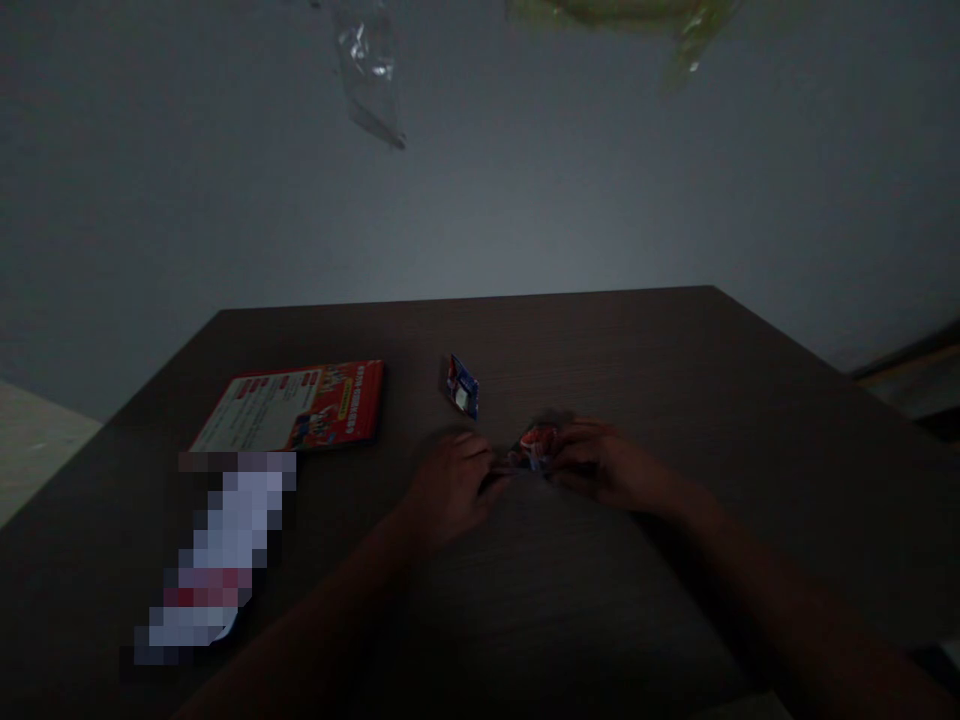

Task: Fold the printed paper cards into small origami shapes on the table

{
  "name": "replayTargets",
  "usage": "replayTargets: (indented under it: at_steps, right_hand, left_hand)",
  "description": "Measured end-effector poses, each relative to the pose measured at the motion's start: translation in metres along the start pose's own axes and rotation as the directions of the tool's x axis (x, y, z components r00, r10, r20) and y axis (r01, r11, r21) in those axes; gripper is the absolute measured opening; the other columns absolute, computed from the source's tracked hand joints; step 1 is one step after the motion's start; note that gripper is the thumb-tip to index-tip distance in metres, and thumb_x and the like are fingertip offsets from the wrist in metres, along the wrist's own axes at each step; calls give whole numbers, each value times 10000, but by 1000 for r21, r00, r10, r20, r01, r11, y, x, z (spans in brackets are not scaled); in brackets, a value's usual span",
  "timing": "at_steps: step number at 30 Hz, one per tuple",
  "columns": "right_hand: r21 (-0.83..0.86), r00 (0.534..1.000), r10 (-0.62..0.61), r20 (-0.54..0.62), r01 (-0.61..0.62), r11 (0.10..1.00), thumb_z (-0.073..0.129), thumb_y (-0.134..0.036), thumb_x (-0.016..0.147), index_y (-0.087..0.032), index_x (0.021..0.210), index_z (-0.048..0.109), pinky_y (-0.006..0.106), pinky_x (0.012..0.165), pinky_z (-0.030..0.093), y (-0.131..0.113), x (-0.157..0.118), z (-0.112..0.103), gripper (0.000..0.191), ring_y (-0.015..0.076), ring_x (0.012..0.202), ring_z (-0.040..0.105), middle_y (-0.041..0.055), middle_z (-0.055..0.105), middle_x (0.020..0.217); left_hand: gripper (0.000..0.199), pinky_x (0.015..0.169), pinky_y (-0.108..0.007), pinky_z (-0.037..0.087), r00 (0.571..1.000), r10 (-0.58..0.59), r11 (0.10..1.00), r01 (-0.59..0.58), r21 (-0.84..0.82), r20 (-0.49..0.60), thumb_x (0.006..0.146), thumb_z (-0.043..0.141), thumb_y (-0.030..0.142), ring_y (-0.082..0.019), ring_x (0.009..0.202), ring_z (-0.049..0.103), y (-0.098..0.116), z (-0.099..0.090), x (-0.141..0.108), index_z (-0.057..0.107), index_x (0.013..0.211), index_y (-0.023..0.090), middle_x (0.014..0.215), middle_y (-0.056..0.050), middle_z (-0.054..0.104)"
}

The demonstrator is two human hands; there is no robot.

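Between my two hands, just above the dark wooden table [585, 350], is a small printed card [537, 446] in red and blue. My left hand [450, 488] is closed with its fingertips pinching the card's left edge. At the opposite edge, the bent fingers of my right hand [611, 466] grip it too. Dim light hides the card's exact shape and print. A little beyond my left hand lies another small blue and red printed piece [463, 388], which looks creased or folded.
A red and white printed booklet or flat box [300, 408] lies on the left of the table. Nearer me is a long, pixelated pale object [232, 540]. A pale wall stands behind the table, with a clear plastic bag [369, 65] and yellowish plastic [637, 12] hanging on it.
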State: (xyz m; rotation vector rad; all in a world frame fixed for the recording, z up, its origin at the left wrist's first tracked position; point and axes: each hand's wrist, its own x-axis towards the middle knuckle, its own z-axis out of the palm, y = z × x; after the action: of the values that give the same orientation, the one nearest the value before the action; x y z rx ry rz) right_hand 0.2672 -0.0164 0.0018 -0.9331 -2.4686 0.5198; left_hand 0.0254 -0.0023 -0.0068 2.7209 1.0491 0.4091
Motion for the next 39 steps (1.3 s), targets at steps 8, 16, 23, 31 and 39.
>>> replayTargets:
  at_steps: [8, 16, 23, 31, 39]
  right_hand:
    - [-4, 983, 181, -24, -181, 983, 636, -208, 779, -214, 1110, 606, 406, 917, 415, 0, -1, 3, 332, 228, 1050, 571, 82, 636, 1137]
    - [-16, 945, 328, -7, -328, 944, 598, -256, 810, -194, 906, 650, 346, 843, 433, -4, 1, 4, 126, 213, 949, 591, 75, 640, 1061]
    - [-13, 896, 444, 35, -443, 896, 600, -267, 792, -188, 818, 655, 323, 767, 424, -7, 3, 4, 100, 213, 877, 586, 63, 643, 946]
    - [-65, 858, 512, 43, -509, 858, 586, -298, 788, -170, 771, 656, 291, 719, 411, -11, 7, 3, 148, 203, 829, 587, 71, 644, 900]
    - [-160, 817, 575, 34, -564, 810, 578, -345, 795, -167, 730, 653, 294, 670, 413, -14, 8, 4, 204, 203, 759, 592, 78, 650, 812]
  left_hand:
    - [253, 766, -343, 391, 992, -119, 992, 118, 47, 37, 874, 475, 352, -197, 827, 539, 2, -1, 1, 591, 760, 158, 831, -60, 588]
    - [207, 736, -332, 359, 977, -211, 977, 211, -13, 35, 859, 505, 352, -201, 844, 532, 6, -3, 3, 619, 812, 186, 848, -43, 601]
    - [235, 725, -353, 358, 956, -294, 956, 294, 10, -11, 820, 545, 394, -222, 852, 530, 7, 2, 3, 629, 739, 190, 822, -39, 608]
    - [224, 749, -376, 360, 942, -335, 942, 334, 29, 26, 811, 537, 382, -234, 896, 539, 9, 0, 6, 636, 733, 197, 870, -47, 637]
    - [208, 775, -393, 371, 927, -370, 929, 368, 38, 60, 784, 555, 365, -246, 913, 549, 12, -4, 10, 636, 719, 186, 892, -63, 643]
